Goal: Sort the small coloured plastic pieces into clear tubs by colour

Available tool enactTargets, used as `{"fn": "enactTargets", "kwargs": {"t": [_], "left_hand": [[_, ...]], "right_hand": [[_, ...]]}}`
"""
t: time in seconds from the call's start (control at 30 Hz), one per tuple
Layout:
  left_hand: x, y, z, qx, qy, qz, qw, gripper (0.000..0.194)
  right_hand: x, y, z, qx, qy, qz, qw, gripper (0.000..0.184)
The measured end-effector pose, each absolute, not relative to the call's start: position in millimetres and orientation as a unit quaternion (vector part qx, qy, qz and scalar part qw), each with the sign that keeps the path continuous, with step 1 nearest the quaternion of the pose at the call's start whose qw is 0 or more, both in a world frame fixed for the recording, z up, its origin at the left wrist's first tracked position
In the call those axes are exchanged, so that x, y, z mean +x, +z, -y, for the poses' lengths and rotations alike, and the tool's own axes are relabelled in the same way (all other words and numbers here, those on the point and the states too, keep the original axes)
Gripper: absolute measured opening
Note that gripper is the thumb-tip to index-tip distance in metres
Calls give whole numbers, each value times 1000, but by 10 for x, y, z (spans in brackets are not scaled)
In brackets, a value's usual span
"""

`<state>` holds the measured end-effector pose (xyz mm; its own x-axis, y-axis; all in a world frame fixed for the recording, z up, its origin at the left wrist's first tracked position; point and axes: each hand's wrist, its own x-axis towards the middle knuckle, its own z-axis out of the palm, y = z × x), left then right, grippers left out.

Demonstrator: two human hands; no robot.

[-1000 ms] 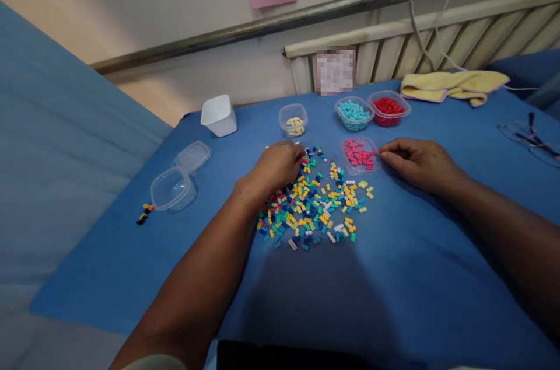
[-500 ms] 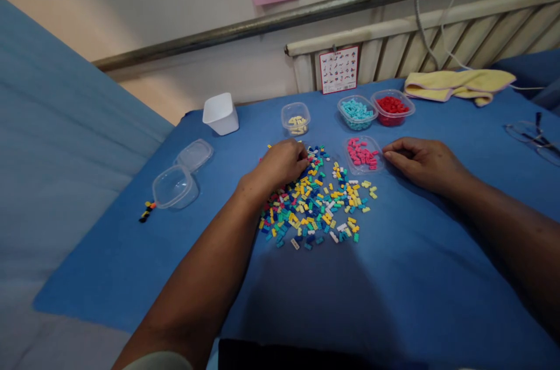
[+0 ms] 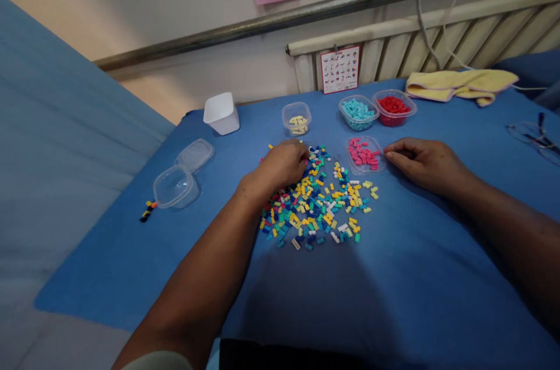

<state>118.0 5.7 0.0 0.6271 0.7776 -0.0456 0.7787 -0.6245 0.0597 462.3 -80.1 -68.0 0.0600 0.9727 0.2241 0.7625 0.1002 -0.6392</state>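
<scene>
My left hand [image 3: 285, 163] reaches into the upper left of a loose pile of small toy building bricks [image 3: 312, 206]. Its fingers are curled together, and a pinkish-red bit shows by the fingertips; whether it is in their grip is unclear. Yellow, teal, green, navy, white and red pieces make up the pile. My right hand [image 3: 426, 164] rests on its side at the right, thumb and forefinger closed at the edge of a shallow clear plastic lid [image 3: 363, 171]. Several pink bricks [image 3: 363, 154] lie on that lid.
Behind the pile stand clear tubs of cream bricks [image 3: 298, 125], light-blue bricks [image 3: 357, 110] and red bricks [image 3: 393, 105]. A white tub [image 3: 221, 114], an open clear container [image 3: 175, 188] and another lid [image 3: 195, 155] are left. A yellow cloth [image 3: 459, 85] and glasses [image 3: 534, 138] lie right.
My left fingers have shifted slightly within the pile, and a pinkish-red bit now shows beside their tips. The right hand keeps its place at the lid's edge.
</scene>
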Motion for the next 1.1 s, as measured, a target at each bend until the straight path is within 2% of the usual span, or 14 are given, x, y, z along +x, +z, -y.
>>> {"fn": "enactTargets", "kwargs": {"t": [0.33,0.8,1.1], "left_hand": [[1178,156,34,902,-37,-425,71,41],[1217,100,42,906,-14,-418,69,21],[1191,-16,-6,916,10,-396,64,24]], "right_hand": [[4631,-698,824,-648,171,664,333,32],[4644,-714,824,-652,150,669,325,36],[4663,-742,813,-658,160,662,323,37]]}}
